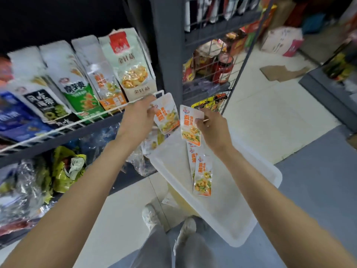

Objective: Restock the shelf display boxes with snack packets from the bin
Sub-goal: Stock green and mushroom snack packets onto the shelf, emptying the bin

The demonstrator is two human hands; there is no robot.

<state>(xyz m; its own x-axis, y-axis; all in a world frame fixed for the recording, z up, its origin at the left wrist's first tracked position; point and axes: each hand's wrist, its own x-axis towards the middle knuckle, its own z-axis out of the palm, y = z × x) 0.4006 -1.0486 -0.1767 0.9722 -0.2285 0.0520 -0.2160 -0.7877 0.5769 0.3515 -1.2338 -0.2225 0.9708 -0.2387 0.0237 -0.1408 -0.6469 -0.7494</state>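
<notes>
- A dark metal shelf [63, 136] with a white wire rail holds a row of upright cardboard display boxes [108, 78], glossy and printed.
- Below and right of the shelf sits a pale, translucent plastic bin [241, 215], nearly empty; a couple of snack packets [202, 178] lie inside, so the job seems close to done.
- The left hand [139, 117], by the shelf rail, pinches one flat, shiny packet [167, 117].
- The right hand [210, 126], further right of the shelf, pinches another packet [190, 126] above the bin.
</notes>
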